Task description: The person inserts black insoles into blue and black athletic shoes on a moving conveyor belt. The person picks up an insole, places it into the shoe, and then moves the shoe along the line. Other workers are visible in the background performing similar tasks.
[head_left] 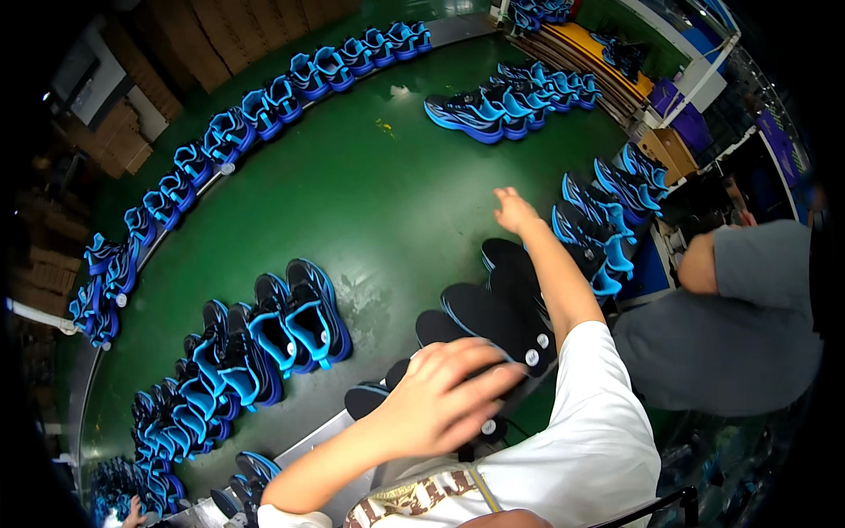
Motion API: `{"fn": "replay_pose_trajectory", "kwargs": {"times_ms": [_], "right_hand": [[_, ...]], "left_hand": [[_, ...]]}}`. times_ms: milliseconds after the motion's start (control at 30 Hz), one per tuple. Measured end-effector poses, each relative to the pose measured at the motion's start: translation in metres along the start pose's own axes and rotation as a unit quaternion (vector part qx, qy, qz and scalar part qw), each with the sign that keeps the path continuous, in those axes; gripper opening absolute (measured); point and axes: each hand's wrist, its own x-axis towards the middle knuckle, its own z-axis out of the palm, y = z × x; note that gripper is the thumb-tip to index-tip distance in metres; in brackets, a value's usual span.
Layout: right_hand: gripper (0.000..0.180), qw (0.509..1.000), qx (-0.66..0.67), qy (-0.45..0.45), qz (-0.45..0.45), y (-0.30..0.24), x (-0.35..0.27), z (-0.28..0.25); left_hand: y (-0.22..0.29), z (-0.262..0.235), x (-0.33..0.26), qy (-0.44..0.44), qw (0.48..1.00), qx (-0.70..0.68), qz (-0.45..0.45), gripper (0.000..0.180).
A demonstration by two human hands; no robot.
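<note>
My left hand [446, 393] is over black insoles with round white stickers, fingers stretched and a little apart, slightly blurred. Nothing shows in its grasp; whether it touches the insole [493, 317] beneath is unclear. My right hand [516, 212] reaches forward over the green table, fingers loosely extended with nothing visible in them. Close to its right stands a group of black-and-blue sneakers [591, 220]. More insoles lie between my arms, some overlapping. To the left of my hands, a row of black-and-blue sneakers [308, 317] runs toward the lower left.
Sneakers [330, 66] line the far curved edge of the green table [378, 194]. Another sneaker cluster [506, 106] stands at the far right. A person in grey [731, 326] is close on my right. Brown cartons [211, 40] are stacked behind the table.
</note>
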Motion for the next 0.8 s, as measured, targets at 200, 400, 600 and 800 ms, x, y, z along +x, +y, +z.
{"fn": "replay_pose_trajectory", "kwargs": {"times_ms": [200, 400, 600, 800], "right_hand": [[0.063, 0.994, -0.013, 0.026, 0.11, 0.005, 0.075, -0.046], [0.073, 0.992, -0.033, 0.064, 0.106, 0.014, 0.153, -0.062], [0.072, 0.991, -0.041, 0.084, 0.097, 0.035, 0.231, -0.047], [0.067, 0.992, -0.012, 0.107, 0.072, 0.077, 0.261, -0.032]], "left_hand": [[-0.078, 0.102, -0.12, -0.109, 0.939, 0.246, -0.212, 0.044], [-0.093, 0.129, -0.137, -0.102, 0.908, 0.359, -0.19, 0.048], [-0.089, 0.127, -0.143, -0.174, 0.872, 0.407, -0.208, 0.04], [-0.104, 0.133, -0.143, -0.135, 0.901, 0.361, -0.199, 0.043]]}}
